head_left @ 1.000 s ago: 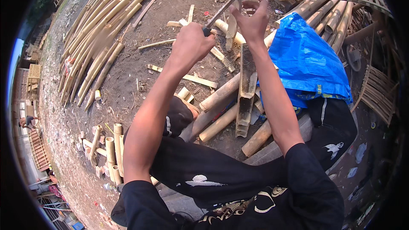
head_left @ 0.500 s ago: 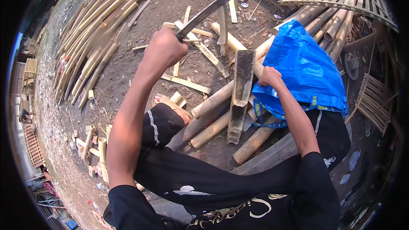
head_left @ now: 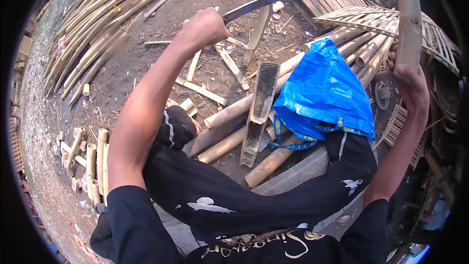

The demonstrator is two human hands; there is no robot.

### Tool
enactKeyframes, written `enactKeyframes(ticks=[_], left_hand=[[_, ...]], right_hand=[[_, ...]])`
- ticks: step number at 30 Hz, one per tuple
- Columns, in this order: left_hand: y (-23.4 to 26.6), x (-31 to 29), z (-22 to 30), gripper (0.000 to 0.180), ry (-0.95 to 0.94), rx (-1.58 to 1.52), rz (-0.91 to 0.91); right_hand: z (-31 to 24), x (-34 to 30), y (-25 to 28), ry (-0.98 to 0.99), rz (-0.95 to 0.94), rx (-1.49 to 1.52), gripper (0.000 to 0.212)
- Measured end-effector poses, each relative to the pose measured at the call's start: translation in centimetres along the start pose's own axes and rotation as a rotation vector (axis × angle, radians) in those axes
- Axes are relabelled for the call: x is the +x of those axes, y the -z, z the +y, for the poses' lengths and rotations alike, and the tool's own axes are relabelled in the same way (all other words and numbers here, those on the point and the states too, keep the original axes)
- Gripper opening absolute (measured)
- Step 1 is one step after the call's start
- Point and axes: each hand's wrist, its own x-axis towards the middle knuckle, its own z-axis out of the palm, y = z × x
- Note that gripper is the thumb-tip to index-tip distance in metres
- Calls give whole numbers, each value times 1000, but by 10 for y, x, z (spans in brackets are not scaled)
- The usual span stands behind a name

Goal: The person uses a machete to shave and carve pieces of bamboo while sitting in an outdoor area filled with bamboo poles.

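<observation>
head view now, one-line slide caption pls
Left hand grips a long knife while the right hand holds a bamboo pole, a blue sheet nearby.

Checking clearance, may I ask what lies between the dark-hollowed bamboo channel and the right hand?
In the head view: blue plastic sheeting, round bamboo poles, grey sandal.

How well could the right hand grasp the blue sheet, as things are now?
Probably not right away: the right hand is occupied with a bamboo pole and would likely have to let go first, though nothing appears to lie over the blue sheet.
</observation>
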Motion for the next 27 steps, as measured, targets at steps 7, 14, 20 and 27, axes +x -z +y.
enactKeyframes(ticks=[7, 14, 20, 27], left_hand=[[12, -15, 9, 30, -1, 78, 45], [14, -12, -4, 28, 1, 60, -6], [7, -7, -3, 21, -93, 45, 49], [5, -2, -3, 25, -70, 97, -30]], right_hand=[[-99, -35, -16, 760, 502, -310, 27], [63, -37, -141, -44, -64, -170, 29], [86, -61, -130, -518, -379, 350, 42], [-22, -83, -109, 105, -149, 283, 63]])
